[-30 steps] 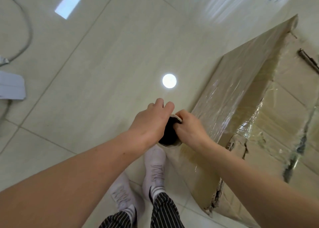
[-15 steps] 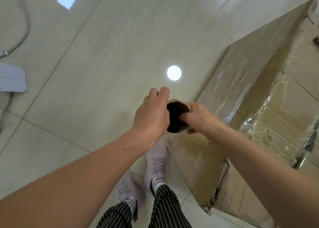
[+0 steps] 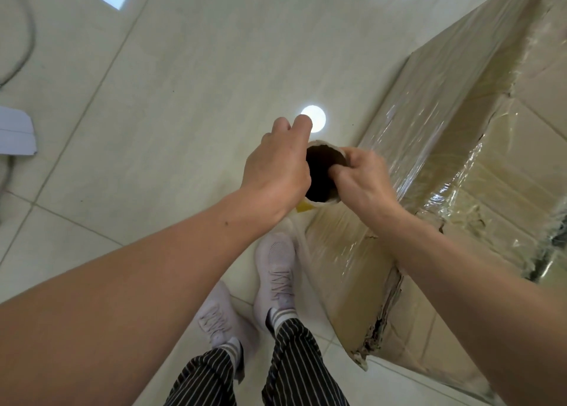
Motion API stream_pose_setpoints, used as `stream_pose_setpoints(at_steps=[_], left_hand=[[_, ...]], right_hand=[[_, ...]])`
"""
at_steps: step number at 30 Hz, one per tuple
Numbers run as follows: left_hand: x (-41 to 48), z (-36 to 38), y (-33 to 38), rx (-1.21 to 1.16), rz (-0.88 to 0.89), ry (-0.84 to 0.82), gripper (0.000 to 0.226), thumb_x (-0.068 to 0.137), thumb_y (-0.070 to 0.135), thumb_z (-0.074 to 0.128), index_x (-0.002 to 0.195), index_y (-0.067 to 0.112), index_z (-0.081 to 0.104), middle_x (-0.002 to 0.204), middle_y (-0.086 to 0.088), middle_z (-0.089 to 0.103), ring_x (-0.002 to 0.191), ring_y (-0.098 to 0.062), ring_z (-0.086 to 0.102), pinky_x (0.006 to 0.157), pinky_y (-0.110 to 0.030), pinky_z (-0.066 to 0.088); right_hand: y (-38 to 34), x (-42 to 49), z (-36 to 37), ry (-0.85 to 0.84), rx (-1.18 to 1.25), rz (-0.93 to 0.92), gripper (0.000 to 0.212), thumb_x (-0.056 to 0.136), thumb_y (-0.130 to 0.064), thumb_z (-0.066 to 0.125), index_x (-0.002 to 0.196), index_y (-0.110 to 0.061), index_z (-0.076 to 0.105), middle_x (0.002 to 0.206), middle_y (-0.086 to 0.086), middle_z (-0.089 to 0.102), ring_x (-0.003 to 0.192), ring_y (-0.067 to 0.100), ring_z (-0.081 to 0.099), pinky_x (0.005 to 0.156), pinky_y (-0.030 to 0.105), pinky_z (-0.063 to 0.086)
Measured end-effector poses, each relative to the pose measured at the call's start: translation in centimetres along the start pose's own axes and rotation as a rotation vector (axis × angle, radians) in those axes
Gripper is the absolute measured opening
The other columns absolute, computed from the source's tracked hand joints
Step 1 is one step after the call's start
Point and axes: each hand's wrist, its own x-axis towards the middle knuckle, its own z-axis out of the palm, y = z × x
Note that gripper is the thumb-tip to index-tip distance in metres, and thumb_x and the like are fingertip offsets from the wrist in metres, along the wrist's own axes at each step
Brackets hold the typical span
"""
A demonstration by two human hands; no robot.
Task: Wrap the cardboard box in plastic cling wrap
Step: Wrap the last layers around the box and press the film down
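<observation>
Head view: a large cardboard box point(image 3: 445, 209) stands on the tiled floor point(image 3: 184, 68), film already glossing its near side. Beside its corner, the upright cling wrap roll point(image 3: 322, 190) is gripped by the left hand point(image 3: 276, 172) and right hand point(image 3: 362, 178), probably to feed film around.

Bare forearms, no sleeves, black white-pinstriped trousers point(image 3: 294, 372), grey-striped socks point(image 3: 283, 315), pale lace-up trainers point(image 3: 276, 270)
</observation>
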Motion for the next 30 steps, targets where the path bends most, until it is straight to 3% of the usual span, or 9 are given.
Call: stream_pose_setpoints(at_steps=[4,8,14,17,20,22,24,27,30], left_hand=[[0.3,0.3,0.2,-0.052,-0.028,-0.036,0.017,0.086,0.008,0.044,0.102,0.014,0.043,0.100,-0.004,0.045,0.079,-0.025,0.050,0.063,-0.037,0.045],[1.8,-0.7,-0.2,0.102,-0.194,-0.306,0.032,0.087,0.019,0.049,0.119,0.015,0.043,0.100,-0.003,0.050,0.078,-0.022,0.056,0.056,-0.029,0.042],[2.4,-1.6,0.4,0.493,0.186,-0.321,0.018,0.086,0.011,0.050,0.094,0.019,0.037,0.072,0.002,0.037,0.061,-0.016,0.039,0.047,-0.028,0.024],[2.0,-1.4,-0.6,0.481,0.255,-0.315,0.022,0.086,0.009,0.050,0.096,0.020,0.033,0.081,-0.002,0.034,0.059,-0.018,0.036,0.049,-0.029,0.025],[0.2,-1.2,-2.4,0.452,0.289,-0.285,0.025,0.084,0.010,0.052,0.098,0.019,0.033,0.082,-0.001,0.028,0.055,-0.016,0.030,0.046,-0.028,0.020],[-1.3,-1.8,-3.9,0.434,0.288,-0.268,0.024,0.084,0.009,0.047,0.093,0.020,0.028,0.082,-0.001,0.027,0.056,-0.018,0.033,0.048,-0.029,0.022],[-2.8,-2.4,-5.6,0.424,0.251,-0.251,0.024,0.085,0.006,0.044,0.091,0.020,0.025,0.084,-0.002,0.030,0.061,-0.023,0.040,0.053,-0.031,0.027],[-4.8,-2.7,-7.8,0.432,0.242,-0.250,0.023,0.087,0.006,0.042,0.089,0.021,0.025,0.085,-0.001,0.034,0.061,-0.023,0.041,0.053,-0.030,0.026],[-5.3,-2.3,-8.9,0.489,0.240,-0.271,0.023,0.090,0.012,0.043,0.090,0.022,0.023,0.084,0.000,0.035,0.059,-0.020,0.036,0.047,-0.028,0.019]], right_hand=[[0.7,-0.3,-0.3,0.018,0.059,0.016,0.016,0.074,-0.002,0.049,0.079,0.002,0.063,0.068,0.024,0.059,0.068,0.037,0.055,0.060,0.044,0.050],[0.5,-0.4,-0.4,-0.036,0.033,0.044,0.017,0.079,-0.005,0.050,0.068,-0.014,0.059,0.061,0.004,0.054,0.066,0.023,0.052,0.056,0.029,0.041],[-0.4,-1.4,0.5,-0.132,0.051,0.117,0.023,0.082,-0.014,0.054,0.103,-0.020,0.063,0.091,0.003,0.067,0.091,0.022,0.061,0.083,0.040,0.053],[-0.6,-2.5,1.4,-0.110,0.131,0.175,0.026,0.081,-0.018,0.059,0.107,-0.018,0.060,0.094,0.001,0.064,0.088,0.020,0.060,0.074,0.034,0.051],[-0.7,-4.4,2.2,-0.283,0.216,0.207,0.033,0.087,-0.037,0.061,0.114,-0.020,0.053,0.100,-0.004,0.061,0.086,0.009,0.058,0.064,0.021,0.042],[-0.2,-5.8,2.7,-0.435,0.339,0.240,0.057,0.086,-0.060,0.045,0.131,-0.026,0.047,0.118,-0.009,0.057,0.101,0.004,0.055,0.076,0.019,0.042],[0.9,-6.5,3.8,-0.465,0.439,0.313,0.070,0.084,-0.071,0.024,0.140,-0.032,0.040,0.132,-0.010,0.049,0.118,0.006,0.048,0.103,0.031,0.036],[1.8,-6.3,5.7,-0.353,0.507,0.471,0.064,0.095,-0.060,0.017,0.144,-0.023,0.035,0.150,0.000,0.034,0.137,0.015,0.031,0.114,0.041,0.018],[2.7,-6.1,7.5,-0.397,0.334,0.471,0.045,0.103,-0.030,0.031,0.141,-0.008,0.039,0.144,0.005,0.040,0.131,0.016,0.036,0.105,0.030,0.027]])
